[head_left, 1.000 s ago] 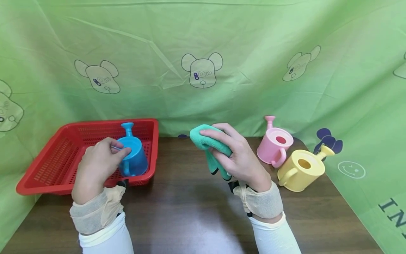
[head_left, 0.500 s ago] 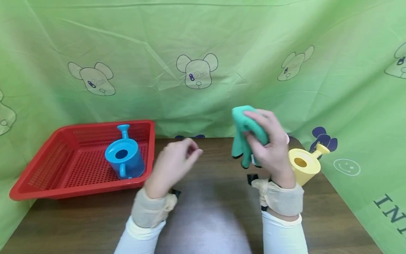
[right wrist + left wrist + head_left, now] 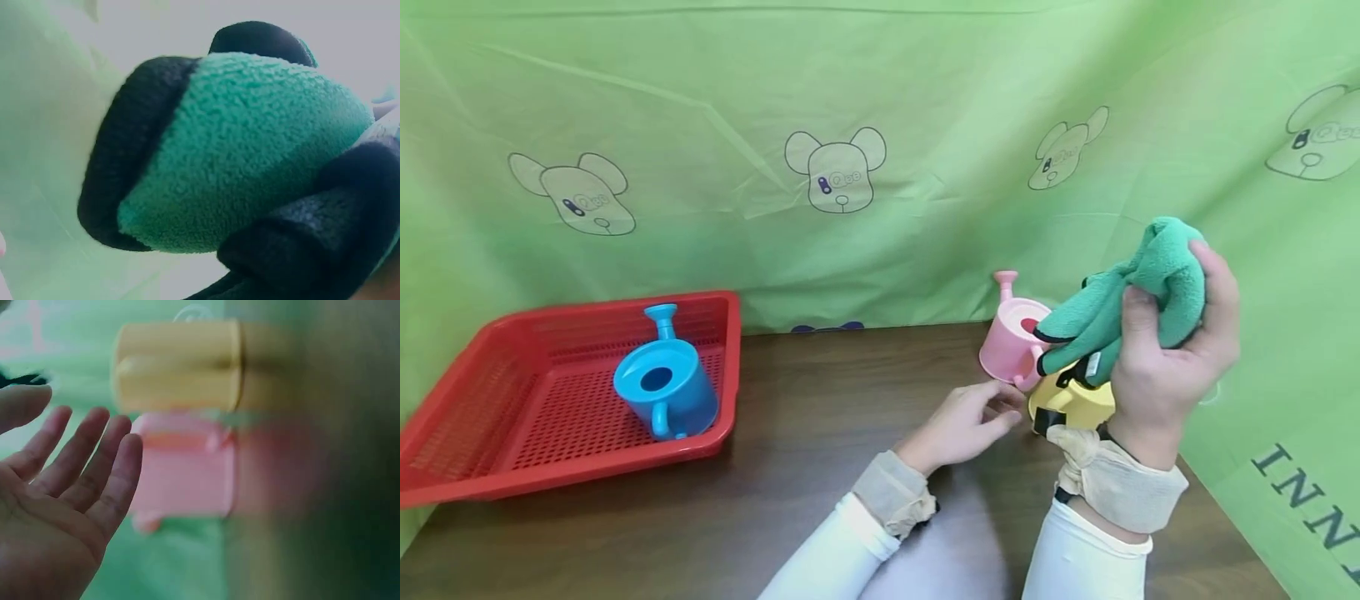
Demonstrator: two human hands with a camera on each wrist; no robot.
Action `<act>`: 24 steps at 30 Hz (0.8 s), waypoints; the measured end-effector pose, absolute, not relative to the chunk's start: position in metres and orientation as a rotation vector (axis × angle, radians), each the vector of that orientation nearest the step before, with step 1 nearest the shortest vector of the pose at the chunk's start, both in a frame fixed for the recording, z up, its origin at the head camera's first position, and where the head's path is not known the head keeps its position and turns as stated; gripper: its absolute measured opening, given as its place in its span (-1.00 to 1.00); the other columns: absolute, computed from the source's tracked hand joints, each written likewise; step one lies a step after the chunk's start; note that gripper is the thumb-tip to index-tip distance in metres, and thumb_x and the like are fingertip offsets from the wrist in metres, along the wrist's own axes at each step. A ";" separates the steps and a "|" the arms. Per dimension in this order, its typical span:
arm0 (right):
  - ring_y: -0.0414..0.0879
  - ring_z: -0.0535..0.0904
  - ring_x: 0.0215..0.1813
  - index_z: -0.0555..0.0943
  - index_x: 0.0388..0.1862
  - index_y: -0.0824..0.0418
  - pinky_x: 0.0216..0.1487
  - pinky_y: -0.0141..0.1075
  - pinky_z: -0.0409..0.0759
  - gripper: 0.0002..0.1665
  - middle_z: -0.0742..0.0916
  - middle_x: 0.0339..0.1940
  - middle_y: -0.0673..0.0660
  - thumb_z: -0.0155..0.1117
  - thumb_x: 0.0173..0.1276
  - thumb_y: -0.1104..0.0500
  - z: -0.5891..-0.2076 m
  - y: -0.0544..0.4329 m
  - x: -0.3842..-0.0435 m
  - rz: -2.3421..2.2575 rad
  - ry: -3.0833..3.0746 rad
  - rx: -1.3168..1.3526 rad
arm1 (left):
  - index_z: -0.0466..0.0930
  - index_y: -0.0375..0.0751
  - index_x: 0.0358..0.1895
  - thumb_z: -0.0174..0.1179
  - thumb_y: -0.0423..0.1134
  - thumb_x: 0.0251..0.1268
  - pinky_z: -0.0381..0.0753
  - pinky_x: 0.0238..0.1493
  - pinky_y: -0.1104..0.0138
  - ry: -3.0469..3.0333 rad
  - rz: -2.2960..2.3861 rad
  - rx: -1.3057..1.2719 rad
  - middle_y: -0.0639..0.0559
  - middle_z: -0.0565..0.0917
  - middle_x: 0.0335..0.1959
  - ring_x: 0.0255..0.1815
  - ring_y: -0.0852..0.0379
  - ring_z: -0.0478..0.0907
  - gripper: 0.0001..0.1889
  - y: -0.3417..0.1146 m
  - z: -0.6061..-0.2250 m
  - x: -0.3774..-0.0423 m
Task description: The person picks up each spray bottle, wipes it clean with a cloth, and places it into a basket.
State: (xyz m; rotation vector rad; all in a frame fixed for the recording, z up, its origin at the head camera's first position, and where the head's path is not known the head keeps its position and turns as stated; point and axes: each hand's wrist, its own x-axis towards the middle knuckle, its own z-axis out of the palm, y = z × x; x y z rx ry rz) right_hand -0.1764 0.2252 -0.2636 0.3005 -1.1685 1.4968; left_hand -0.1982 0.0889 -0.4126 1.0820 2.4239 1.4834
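My right hand (image 3: pixel 1176 350) grips a bunched green towel (image 3: pixel 1168 262) with dark edging, raised above the right side of the table. In the right wrist view the cloth (image 3: pixel 250 150) fills much of the picture. My left hand (image 3: pixel 966 425) reaches low over the table with its fingers loosely extended and nothing held. Just beyond its fingertips stand a pink watering can (image 3: pixel 1003 346) and a yellow watering can (image 3: pixel 1082 407), the latter partly hidden by my right hand and wrist. The left wrist view shows both the yellow can (image 3: pixel 178 365) and the pink can (image 3: pixel 184 475), apparently untouched.
A red plastic basket (image 3: pixel 561 479) stands on the left of the wooden table (image 3: pixel 820 392), with a blue watering can (image 3: pixel 673 392) inside at its right end. A green printed sheet (image 3: pixel 700 192) hangs behind and along the right side.
My left hand has let go of the blue watering can in the basket and moved right toward the pink and yellow cans. The right hand has carried the towel up and to the right.
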 end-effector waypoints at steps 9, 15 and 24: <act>-0.05 0.53 -0.18 0.61 -0.01 0.53 -0.01 -0.32 0.50 -0.58 0.74 -0.22 0.15 0.32 0.09 0.53 -0.258 0.211 -0.170 1.540 -1.084 0.362 | 0.58 -0.15 0.31 0.29 -0.35 0.43 0.54 0.17 0.59 2.507 1.457 0.946 0.00 0.76 0.15 0.10 0.26 0.70 -0.58 0.130 -0.426 -0.198; -0.03 0.56 -0.14 0.61 0.00 0.53 0.02 -0.31 0.52 -0.58 0.76 -0.15 0.19 0.31 0.08 0.57 -0.262 0.213 -0.166 1.574 -1.053 0.357 | 0.68 -0.11 0.20 0.25 -0.39 0.39 0.55 0.04 0.58 2.383 1.485 0.708 0.06 0.79 0.02 -0.06 0.38 0.63 -0.65 0.142 -0.437 -0.198; -0.05 0.52 -0.17 0.59 -0.01 0.52 -0.02 -0.32 0.48 -0.58 0.72 -0.25 0.17 0.32 0.08 0.56 -0.260 0.220 -0.164 1.573 -1.028 0.377 | 0.78 -0.23 -0.02 0.16 -0.19 0.59 0.45 -0.23 0.58 2.228 1.684 0.656 0.07 0.75 -0.33 -0.38 0.41 0.45 -0.75 0.155 -0.444 -0.191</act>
